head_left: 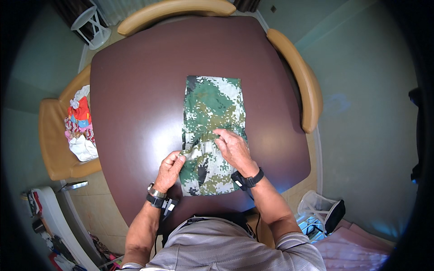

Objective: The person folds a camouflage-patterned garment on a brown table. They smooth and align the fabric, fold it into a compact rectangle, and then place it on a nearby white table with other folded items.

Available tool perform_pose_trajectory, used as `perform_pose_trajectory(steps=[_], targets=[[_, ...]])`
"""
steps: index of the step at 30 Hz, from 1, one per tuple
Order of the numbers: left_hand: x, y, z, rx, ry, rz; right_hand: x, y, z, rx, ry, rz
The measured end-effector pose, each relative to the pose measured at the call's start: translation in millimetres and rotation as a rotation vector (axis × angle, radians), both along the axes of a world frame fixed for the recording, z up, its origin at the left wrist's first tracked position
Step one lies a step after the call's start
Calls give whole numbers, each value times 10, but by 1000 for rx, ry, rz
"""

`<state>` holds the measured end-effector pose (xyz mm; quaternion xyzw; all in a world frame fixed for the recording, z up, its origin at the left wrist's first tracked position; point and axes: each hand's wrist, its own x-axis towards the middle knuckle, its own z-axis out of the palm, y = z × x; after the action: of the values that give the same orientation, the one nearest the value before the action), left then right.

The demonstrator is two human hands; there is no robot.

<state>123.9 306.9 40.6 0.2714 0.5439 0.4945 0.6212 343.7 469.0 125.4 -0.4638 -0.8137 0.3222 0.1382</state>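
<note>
A folded camouflage garment (212,101) in green, white, brown and black lies on the table before me, its long side running away from me. Its near part shows seams and a raised, bunched fold across the middle. At the left edge my left hand (170,169) pinches the cloth between thumb and fingers. My right hand (234,147) rests over the right half, thumb and forefinger slightly apart at the fold; whether it grips any cloth I cannot tell. Both wrists wear black straps with small devices, and the left also has a metal watch.
The brown table (135,84) has rounded corners. Tan chairs stand around it: one at the far side (176,13), one at the right (301,78), and one at the left (51,135) holding a pile of clothes (81,125). A white stool (320,206) stands at the lower right.
</note>
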Motion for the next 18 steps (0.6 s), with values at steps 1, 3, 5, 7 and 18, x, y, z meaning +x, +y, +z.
perform_pose_trajectory(steps=[1, 3, 5, 7, 18], targets=[[7, -4, 21, 16, -16, 1, -38, 25, 14, -51, -31, 27], [48, -12, 64, 81, -52, 7, -95, 94, 26, -48, -127, 77], [58, 11, 88, 51, -98, -19, -147, 160, 12, 62, -166, 165], [68, 31, 111, 74, -168, -46, -166, 252, -3, -68, -231, 185], [223, 206, 47, 6, -483, 173, 35, 530, 38, -165, -434, 197]])
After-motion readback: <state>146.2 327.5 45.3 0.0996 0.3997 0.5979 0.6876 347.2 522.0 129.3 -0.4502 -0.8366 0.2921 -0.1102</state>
